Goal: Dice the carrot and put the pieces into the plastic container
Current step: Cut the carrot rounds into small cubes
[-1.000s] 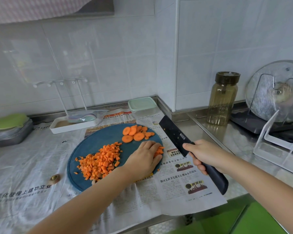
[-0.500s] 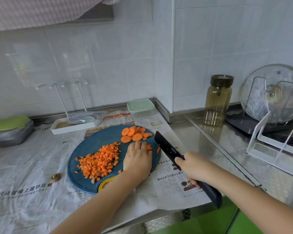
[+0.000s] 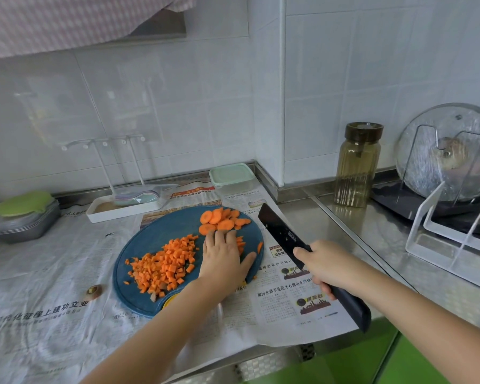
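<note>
On the newspaper-covered steel worktop [image 3: 330, 217], the round blue cutting board [image 3: 155, 239] carries the carrot in three lots: a heap of small orange carrot dice [image 3: 164, 264] on its left half, a cluster of round carrot slices [image 3: 222, 220] at its far edge, and a few carrot strips [image 3: 240, 242] under my fingertips. My left grip [image 3: 222, 259] lies flat and open on the board, fingers straight, pressing on those strips. My right grip [image 3: 324, 264] is closed round the handle of the black-bladed kitchen knife [image 3: 280, 231], held above the spread newspaper [image 3: 275, 314] just right of the board's edge, its tip pointing to the back wall. The clear plastic container with a pale green lid [image 3: 231, 177] stands lidded in the back corner, behind the slices; what it holds I cannot tell. A white tray [image 3: 122, 209] beside it holds something blurred. Bare steel lies between the knife and the amber jar [image 3: 356, 167]; the newspaper's front edge hangs over the worktop's lip.
</note>
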{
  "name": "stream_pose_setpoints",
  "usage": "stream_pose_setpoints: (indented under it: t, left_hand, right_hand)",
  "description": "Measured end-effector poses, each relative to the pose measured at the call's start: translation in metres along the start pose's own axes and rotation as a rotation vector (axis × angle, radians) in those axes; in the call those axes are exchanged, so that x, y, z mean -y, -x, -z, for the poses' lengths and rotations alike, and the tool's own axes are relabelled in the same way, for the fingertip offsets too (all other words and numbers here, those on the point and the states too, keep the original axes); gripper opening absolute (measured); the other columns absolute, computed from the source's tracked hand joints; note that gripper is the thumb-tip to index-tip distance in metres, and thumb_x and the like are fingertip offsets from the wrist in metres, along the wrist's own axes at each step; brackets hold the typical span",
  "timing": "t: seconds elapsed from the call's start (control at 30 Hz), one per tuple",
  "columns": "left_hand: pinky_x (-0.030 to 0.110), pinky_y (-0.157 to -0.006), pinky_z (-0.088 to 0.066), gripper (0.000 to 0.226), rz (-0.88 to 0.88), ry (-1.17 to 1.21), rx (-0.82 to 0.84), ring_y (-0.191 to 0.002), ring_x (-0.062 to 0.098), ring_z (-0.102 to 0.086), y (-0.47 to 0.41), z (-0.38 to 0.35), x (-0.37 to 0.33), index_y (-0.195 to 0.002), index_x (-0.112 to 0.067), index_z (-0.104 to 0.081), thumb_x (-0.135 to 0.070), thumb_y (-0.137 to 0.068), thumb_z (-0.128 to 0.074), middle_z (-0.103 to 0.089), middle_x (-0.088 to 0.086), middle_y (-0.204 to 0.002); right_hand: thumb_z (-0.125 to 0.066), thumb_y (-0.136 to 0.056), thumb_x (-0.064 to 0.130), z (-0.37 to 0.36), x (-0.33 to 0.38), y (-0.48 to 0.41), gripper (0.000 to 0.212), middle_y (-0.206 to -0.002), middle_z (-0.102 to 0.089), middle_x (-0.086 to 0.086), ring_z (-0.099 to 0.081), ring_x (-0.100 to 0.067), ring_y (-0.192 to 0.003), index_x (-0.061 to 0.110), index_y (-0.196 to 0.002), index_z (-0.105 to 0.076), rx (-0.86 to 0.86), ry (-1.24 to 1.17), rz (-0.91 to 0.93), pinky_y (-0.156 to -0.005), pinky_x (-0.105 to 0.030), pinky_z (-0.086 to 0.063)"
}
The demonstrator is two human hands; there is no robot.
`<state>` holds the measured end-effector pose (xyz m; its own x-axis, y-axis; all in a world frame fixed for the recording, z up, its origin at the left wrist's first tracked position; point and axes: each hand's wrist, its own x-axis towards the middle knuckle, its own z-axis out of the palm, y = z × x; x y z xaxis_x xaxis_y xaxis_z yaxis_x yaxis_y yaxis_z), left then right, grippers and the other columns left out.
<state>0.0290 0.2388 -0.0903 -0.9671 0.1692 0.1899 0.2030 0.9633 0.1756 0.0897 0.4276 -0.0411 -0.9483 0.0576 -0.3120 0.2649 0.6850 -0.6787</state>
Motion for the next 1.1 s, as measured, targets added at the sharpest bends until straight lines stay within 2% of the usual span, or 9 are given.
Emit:
stream_pose_setpoints:
  t: [0.07,0.17,0.33,0.53,0.63,0.8,0.87,0.97,1.1]
  left_hand:
    - [0.041,-0.117,-0.005,0.065,-0.031,0.021,-0.056,-0.143,0.030,-0.003,-0.002,0.003,-0.002,-0.144,-0.016,-0.031,-0.055,-0.094,-0.041,-0.021,0.007,-0.151]
    - [0.038,-0.117,-0.002,0.051,-0.073,0.072,-0.076,-0.144,0.026,0.000,-0.013,0.007,-0.009,-0.127,-0.019,-0.055,-0.054,-0.091,-0.049,-0.027,0.004,-0.149]
    - [0.031,-0.110,-0.016,0.029,-0.130,0.173,0.033,-0.133,0.022,-0.023,-0.031,0.007,-0.018,-0.100,-0.019,-0.074,-0.042,-0.085,-0.064,-0.044,0.003,-0.137]
    - [0.028,-0.104,-0.024,0.022,-0.176,0.197,0.024,-0.125,0.018,-0.040,-0.043,0.017,-0.016,-0.092,-0.018,-0.076,-0.035,-0.085,-0.066,-0.056,-0.001,-0.131]
    - [0.026,-0.081,-0.045,0.018,-0.107,0.258,0.101,-0.103,0.016,-0.056,-0.046,0.036,0.000,-0.093,-0.016,-0.074,-0.030,-0.086,-0.065,-0.063,0.001,-0.117]
    - [0.012,-0.069,-0.039,0.011,-0.183,0.277,0.129,-0.080,-0.001,-0.052,-0.037,0.055,0.033,-0.091,-0.019,-0.071,-0.029,-0.087,-0.067,-0.060,-0.010,-0.092]
    - [0.012,-0.073,-0.041,0.009,-0.194,0.270,0.144,-0.083,-0.002,-0.053,-0.034,0.054,0.040,-0.090,-0.022,-0.070,-0.029,-0.087,-0.066,-0.062,-0.011,-0.093]
    - [0.011,-0.072,-0.042,0.011,-0.184,0.255,0.134,-0.089,0.002,-0.056,-0.028,0.043,0.045,-0.094,-0.025,-0.068,-0.033,-0.089,-0.064,-0.062,-0.009,-0.098]
    - [0.022,-0.095,-0.042,0.053,-0.226,0.350,0.129,-0.118,0.010,-0.048,-0.016,0.033,0.048,-0.130,-0.024,-0.050,-0.048,-0.085,-0.063,-0.045,-0.010,-0.125]
  right_hand:
    - [-0.039,-0.102,0.032,0.003,-0.001,-0.001,0.038,-0.041,-0.045,-0.003,-0.044,-0.017,-0.031,-0.002,-0.091,-0.052,-0.009,-0.021,0.000,-0.034,-0.021,-0.037]
    - [-0.040,-0.102,0.032,0.005,-0.002,-0.002,0.039,-0.043,-0.046,-0.004,-0.044,-0.017,-0.033,-0.003,-0.098,-0.054,-0.012,-0.058,-0.003,-0.035,-0.023,-0.039]
    - [-0.040,-0.102,0.032,0.005,-0.005,-0.003,0.039,-0.044,-0.045,-0.003,-0.044,-0.018,-0.036,-0.003,-0.096,-0.055,-0.013,-0.079,0.007,-0.036,-0.024,-0.040]
    - [-0.039,-0.102,0.032,0.003,-0.007,-0.004,0.040,-0.045,-0.044,-0.003,-0.044,-0.016,-0.033,-0.005,-0.095,-0.055,0.004,-0.079,0.002,-0.036,-0.023,-0.039]
    - [-0.038,-0.102,0.032,-0.001,-0.006,-0.004,0.040,-0.043,-0.045,-0.004,-0.044,-0.018,-0.033,-0.002,-0.089,-0.052,0.020,-0.062,0.005,-0.035,-0.024,-0.039]
    - [-0.037,-0.102,0.032,-0.014,0.000,0.004,0.036,-0.042,-0.047,-0.006,-0.044,-0.019,-0.030,0.005,-0.079,-0.045,0.077,-0.032,-0.027,-0.035,-0.022,-0.039]
    - [-0.036,-0.103,0.032,-0.019,0.005,0.007,0.036,-0.043,-0.047,-0.006,-0.043,-0.014,-0.025,0.008,-0.078,-0.043,0.076,-0.018,-0.032,-0.035,-0.020,-0.038]
    - [-0.035,-0.103,0.034,-0.026,0.011,0.008,0.034,-0.050,-0.049,-0.009,-0.045,-0.016,-0.030,0.004,-0.093,-0.047,0.078,-0.008,-0.029,-0.036,-0.024,-0.042]
    - [-0.033,-0.103,0.035,-0.032,0.018,0.009,0.033,-0.050,-0.049,-0.007,-0.045,-0.017,-0.032,0.005,-0.103,-0.047,0.083,-0.004,-0.021,-0.039,-0.026,-0.045]
